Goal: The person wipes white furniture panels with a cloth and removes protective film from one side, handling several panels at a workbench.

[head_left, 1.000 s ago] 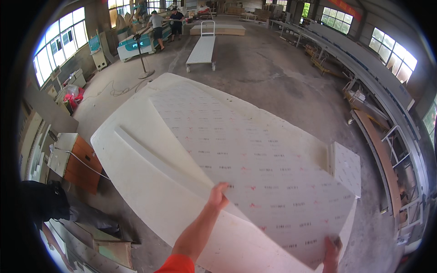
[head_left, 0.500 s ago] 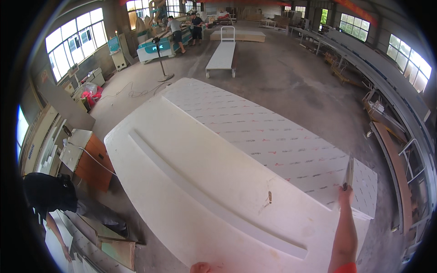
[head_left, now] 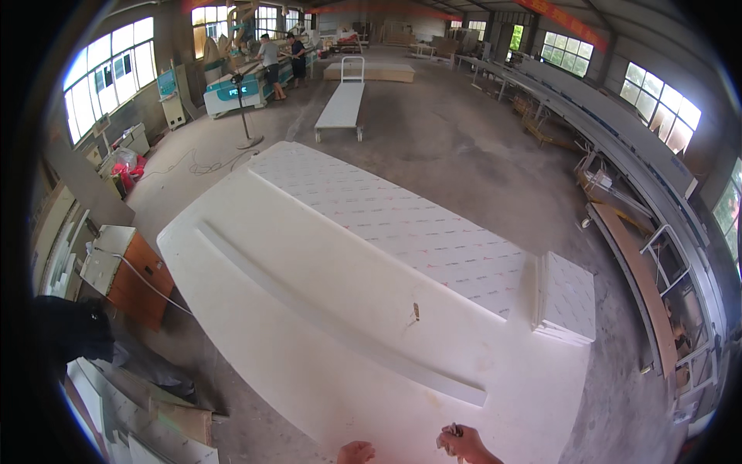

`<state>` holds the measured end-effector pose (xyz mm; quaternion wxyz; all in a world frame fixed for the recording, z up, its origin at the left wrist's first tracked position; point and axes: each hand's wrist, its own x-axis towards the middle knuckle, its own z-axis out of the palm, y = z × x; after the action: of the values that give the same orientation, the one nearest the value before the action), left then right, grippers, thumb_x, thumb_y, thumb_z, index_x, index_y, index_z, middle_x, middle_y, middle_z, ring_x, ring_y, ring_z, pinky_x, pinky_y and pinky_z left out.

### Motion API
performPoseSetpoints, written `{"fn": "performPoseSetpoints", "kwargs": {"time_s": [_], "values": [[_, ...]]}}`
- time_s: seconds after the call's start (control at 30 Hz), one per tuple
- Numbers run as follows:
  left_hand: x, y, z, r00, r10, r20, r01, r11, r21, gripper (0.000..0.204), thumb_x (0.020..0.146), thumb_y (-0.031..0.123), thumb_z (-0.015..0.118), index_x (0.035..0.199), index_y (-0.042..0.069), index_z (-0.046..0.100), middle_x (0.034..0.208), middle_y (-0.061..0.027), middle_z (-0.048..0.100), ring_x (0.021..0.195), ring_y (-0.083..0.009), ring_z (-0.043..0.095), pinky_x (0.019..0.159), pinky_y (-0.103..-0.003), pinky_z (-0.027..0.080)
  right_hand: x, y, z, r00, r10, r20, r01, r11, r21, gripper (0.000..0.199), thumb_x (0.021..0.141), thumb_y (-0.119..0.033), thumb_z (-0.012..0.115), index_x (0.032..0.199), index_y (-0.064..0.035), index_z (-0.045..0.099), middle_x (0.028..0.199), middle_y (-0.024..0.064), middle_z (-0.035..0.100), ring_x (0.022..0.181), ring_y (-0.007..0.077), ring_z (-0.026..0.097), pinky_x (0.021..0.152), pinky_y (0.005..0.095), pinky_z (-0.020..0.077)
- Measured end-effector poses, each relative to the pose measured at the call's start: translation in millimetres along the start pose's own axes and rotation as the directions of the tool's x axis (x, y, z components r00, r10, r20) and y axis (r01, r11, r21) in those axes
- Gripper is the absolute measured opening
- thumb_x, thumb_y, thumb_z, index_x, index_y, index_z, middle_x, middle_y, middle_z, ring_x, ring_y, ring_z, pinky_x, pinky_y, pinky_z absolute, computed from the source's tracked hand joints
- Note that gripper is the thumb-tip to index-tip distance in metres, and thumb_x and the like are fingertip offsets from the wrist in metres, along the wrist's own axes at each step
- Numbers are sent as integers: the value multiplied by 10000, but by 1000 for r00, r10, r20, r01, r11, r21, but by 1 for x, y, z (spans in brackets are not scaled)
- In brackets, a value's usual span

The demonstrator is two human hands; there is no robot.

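Observation:
At the lower edge my left hand (head_left: pixel 355 452) shows only in part, its fingers curled in with nothing visible in them. To its right, my right hand (head_left: pixel 462 444) is closed round a small dark tool (head_left: pixel 456 428) whose kind I cannot make out. Both hands are over the near end of a large off-white work table (head_left: pixel 255 224). A long narrow white strip (head_left: pixel 332 326) lies lengthwise along it. Beyond the strip a printed white sheet (head_left: pixel 386 232) covers the far right side. Several cut printed pieces (head_left: pixel 569 298) sit stacked at the right edge.
A person in dark clothes (head_left: pixel 77 329) bends at the left beside white panels and an orange-sided cabinet (head_left: pixel 139 278). Ahead stand a flat trolley (head_left: pixel 340 107) and a fan on a pole (head_left: pixel 243 116). Two people (head_left: pixel 270 62) work at a machine. Long racks (head_left: pixel 618 139) line the right.
My right hand has moved from the cut sheet's end back toward me, carrying the dark tool. My left hand shows slightly more. The view has shifted, so the scene sits further left.

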<state>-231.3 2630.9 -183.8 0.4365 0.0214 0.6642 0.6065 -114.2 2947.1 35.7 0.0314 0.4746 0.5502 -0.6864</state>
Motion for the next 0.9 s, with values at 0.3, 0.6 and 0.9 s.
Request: {"fn": "performPoseSetpoints", "kwargs": {"time_s": [0.3, 0.6, 0.9], "values": [[-220, 59, 38, 962, -13, -272, 11, 1000, -8, 327, 959, 304, 647, 1114, 33, 745, 919, -80, 746, 890, -187, 706, 817, -346, 560, -72, 110, 6, 972, 40, 233, -89, 975, 203, 205, 1045, -196, 584, 1195, -63, 627, 991, 105, 723, 813, 227, 700, 629, 364, 573], [-447, -67, 54, 807, -66, -587, -169, 926, -337, 404, 949, 279, 672, 1211, -25, 712, 1025, -111, 757, 911, -186, 718, 846, -348, 572, -150, 169, 90, 769, 123, 627, 103, 945, -312, 230, 1014, -137, 568, 1224, -58, 622, 1072, 144, 699, 948, 292, 698, 749, 455, 589], [-688, -263, 16, 381, -298, -875, -358, 825, -437, 389, 941, 323, 685, 1175, 18, 749, 1018, -87, 764, 918, -179, 718, 819, -322, 570, -346, 295, 360, 347, 399, 848, 299, 811, -504, 199, 1021, -64, 539, 1188, 10, 617, 990, 155, 710, 748, 269, 700, 616, 405, 593]]}}
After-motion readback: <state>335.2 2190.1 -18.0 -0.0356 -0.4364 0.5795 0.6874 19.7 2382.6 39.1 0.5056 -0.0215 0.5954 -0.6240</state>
